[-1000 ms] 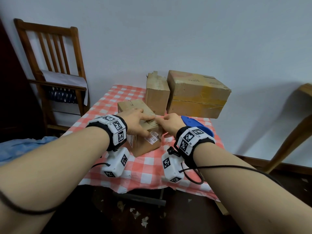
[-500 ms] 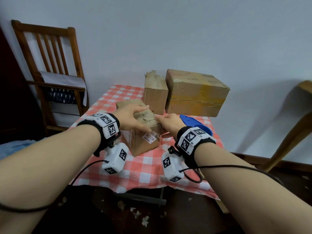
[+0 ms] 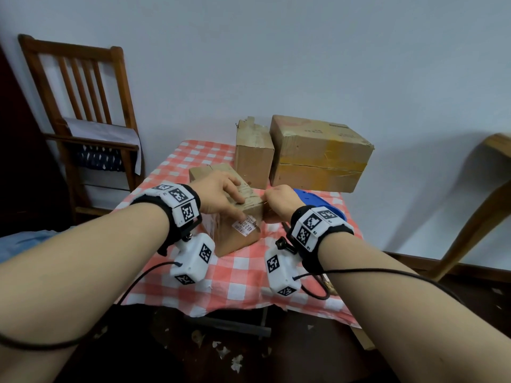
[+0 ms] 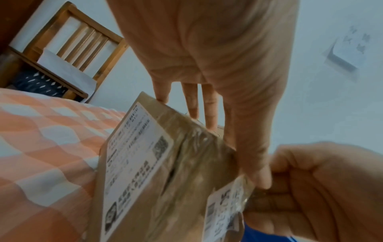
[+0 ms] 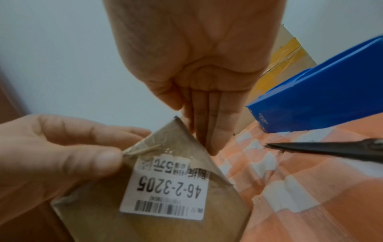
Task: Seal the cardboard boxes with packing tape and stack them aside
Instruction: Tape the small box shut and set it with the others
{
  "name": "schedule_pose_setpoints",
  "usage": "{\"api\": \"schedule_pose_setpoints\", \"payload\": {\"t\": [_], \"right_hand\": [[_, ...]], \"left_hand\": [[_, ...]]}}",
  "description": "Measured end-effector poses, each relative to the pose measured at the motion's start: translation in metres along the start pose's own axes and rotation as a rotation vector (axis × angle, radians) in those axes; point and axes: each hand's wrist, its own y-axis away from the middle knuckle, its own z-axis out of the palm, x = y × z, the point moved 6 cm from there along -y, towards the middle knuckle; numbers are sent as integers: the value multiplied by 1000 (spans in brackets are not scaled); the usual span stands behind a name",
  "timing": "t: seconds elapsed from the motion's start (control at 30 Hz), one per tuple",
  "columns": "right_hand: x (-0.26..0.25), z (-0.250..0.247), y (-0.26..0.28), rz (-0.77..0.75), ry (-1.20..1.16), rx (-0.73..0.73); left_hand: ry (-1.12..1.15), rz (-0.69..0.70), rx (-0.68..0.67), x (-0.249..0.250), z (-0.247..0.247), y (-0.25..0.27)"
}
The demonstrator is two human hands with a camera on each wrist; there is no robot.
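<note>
Chair (image 3: 80, 125): wooden, upper left of frame, against the wall.
Counter (image 3: 237, 283): centre, under a red-and-white checked cloth.
Left hand (image 3: 218, 196): fingers laid flat along the top of the small box (image 3: 235, 230), thumb pressing its near edge.
Small box: centre of frame, on the cloth, white label (image 3: 246, 225) on its near face.
Right hand (image 3: 279, 199): fingers straight, pressed against the box's right side.
Two boxes (image 3: 318, 153): behind, upper centre, touching.
Dispenser (image 3: 318, 203): blue, right of the hand.
Scissors (image 5: 331, 151): right.
</note>
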Motion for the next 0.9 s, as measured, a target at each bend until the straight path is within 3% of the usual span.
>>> {"api": "schedule_pose_setpoints", "payload": {"t": [0.17,0.3,0.37,0.5,0.67,0.8,0.9], "right_hand": [[6,-4,4,-33,12,-10],[0,11,9,-58,-24,-129],[-3,10,6,-68,-31,-107],[-10,2,4,-125,-61,-22],[-4,7,12,-140,30,-93],[2,2,6,-61,-78,-32],[-4,-3,10,-44,-289,-14]], "left_hand": [[210,-240,275,-30,-22,2],[442,-407,164,-59,-5,-3],[533,-349,160,-53,-2,-1],[423,-185,344,-31,-27,2],[399,-121,232,-17,-19,10],[317,-77,198,-22,-13,17],[409,-81,227,-21,-18,20]]}}
